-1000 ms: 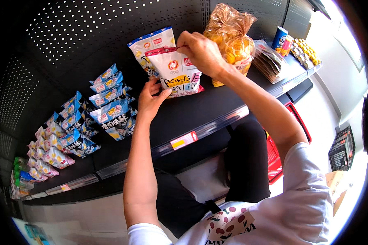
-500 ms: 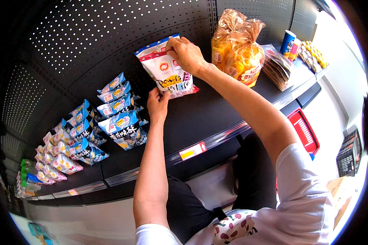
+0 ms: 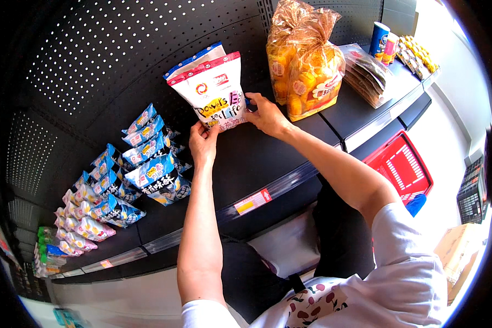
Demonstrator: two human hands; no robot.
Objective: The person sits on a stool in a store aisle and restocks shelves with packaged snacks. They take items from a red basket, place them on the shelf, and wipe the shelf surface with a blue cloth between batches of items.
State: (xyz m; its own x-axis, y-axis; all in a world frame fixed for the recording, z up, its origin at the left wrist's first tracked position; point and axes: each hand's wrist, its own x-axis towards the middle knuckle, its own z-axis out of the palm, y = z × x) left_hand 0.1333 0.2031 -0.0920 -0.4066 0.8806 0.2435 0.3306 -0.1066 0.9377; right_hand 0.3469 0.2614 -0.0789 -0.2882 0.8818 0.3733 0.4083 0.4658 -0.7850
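A white snack bag point(image 3: 216, 87) with a red top edge stands upright on the black shelf point(image 3: 268, 164). Close behind it, a second bag point(image 3: 199, 58) shows its blue top edge. My left hand point(image 3: 203, 145) grips the front bag at its lower left corner, thumb on the front. At the bag's lower right side, my right hand point(image 3: 267, 116) holds the edge between thumb and fingers; part of its fingers is hidden by the bag. Left of my left hand stand rows of blue snack bags point(image 3: 157, 169).
Pink-and-white bags point(image 3: 93, 228) stand further left. Right of my hands are large clear bags of yellow buns point(image 3: 314, 82), flat brown packs point(image 3: 366, 76) and a blue can point(image 3: 379, 39). A perforated black panel point(image 3: 120, 49) backs the shelf. A red basket point(image 3: 402, 164) sits below right.
My right hand has let go of the bag's top edge and moved down to its lower right side. The front bag's red top now stands apart from the blue-edged bag behind.
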